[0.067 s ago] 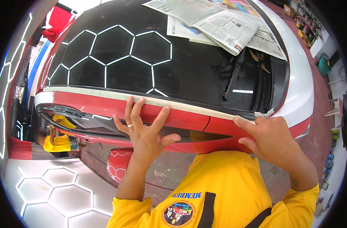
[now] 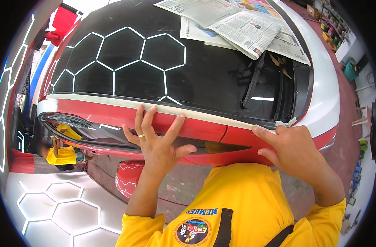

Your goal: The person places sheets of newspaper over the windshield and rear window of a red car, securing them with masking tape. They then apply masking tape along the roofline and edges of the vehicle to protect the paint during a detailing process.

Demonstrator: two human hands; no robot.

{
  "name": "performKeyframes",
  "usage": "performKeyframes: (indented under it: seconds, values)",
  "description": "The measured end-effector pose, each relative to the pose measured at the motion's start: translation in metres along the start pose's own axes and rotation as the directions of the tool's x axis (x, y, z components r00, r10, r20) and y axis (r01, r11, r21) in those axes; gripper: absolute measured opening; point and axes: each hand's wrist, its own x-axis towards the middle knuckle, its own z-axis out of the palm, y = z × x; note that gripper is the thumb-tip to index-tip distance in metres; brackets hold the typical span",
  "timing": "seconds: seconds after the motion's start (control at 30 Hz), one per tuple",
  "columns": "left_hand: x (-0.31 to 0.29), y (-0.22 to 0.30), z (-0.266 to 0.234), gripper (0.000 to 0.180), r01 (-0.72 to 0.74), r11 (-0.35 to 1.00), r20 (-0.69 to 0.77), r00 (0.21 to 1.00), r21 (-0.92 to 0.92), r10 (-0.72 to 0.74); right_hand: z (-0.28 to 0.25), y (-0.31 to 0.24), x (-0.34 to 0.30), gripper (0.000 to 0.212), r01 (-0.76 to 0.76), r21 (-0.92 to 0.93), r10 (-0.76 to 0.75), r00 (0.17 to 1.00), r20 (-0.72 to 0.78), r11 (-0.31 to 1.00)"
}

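Glossy red paint covers the spoiler [image 2: 114, 117] that curves across the back of the car, and a strip of pale, matte tape [image 2: 163, 108] runs along its upper edge where it meets the dark rear window [image 2: 204, 78]. At the far left the glass and bodywork mirror a pattern of white hexagon lines, sharp against the black, smooth surface. The left hand [image 2: 157, 142] lies flat on the spoiler with its fingers [image 2: 149, 119] spread wide and pointing up; the fingertips reach the tape, and a thin gold ring sits on one finger. It grips nothing. Below it, the shiny panel reflects a yellow figure. Further right, a slim black wiper [image 2: 254, 78] rests slanted on the glass, and above it sheets of crumpled newspaper [image 2: 241, 29] lie overlapped over the window's top corner, their edges soft and folded. The right hand [image 2: 293, 150] rests on the spoiler's right end, fingers bent and close together, its forefinger pressed on the tape where the strip ends in a small torn, wrinkled tail [image 2: 284, 122]. Whether it pinches the tape I cannot tell. Yellow sleeves of soft cloth fill the lower edge.
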Motion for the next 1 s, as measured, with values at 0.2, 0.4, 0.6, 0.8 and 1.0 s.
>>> performKeyframes:
  seconds: [0.2, 0.4, 0.6, 0.8, 1.0]
  values:
    - [0.001, 0.012, 0.007, 0.088, -0.021, 1.000, 0.004, 1.000, -0.022, 0.022, -0.004, 0.000, 0.001, 0.054, 0.011, -0.010, -0.010, 1.000, 0.027, 1.000]
    - [0.003, 0.019, 0.010, 0.092, -0.002, 0.998, -0.025, 1.000, -0.061, 0.001, -0.004, 0.000, 0.001, 0.053, 0.013, -0.038, -0.013, 1.000, 0.021, 0.999]
    - [0.004, 0.029, 0.011, 0.092, -0.017, 0.999, -0.030, 0.999, -0.043, 0.016, -0.012, 0.000, 0.001, 0.053, 0.009, -0.082, -0.005, 0.998, 0.058, 0.997]
    - [0.003, 0.029, 0.013, 0.092, -0.039, 0.999, -0.030, 0.999, -0.021, 0.039, -0.009, -0.001, 0.002, 0.056, 0.021, -0.086, -0.015, 0.997, 0.074, 0.996]
    - [0.001, 0.033, 0.014, 0.093, -0.028, 0.998, -0.014, 1.000, -0.047, 0.028, -0.006, -0.001, 0.002, 0.055, 0.017, -0.081, -0.012, 0.998, 0.067, 0.997]
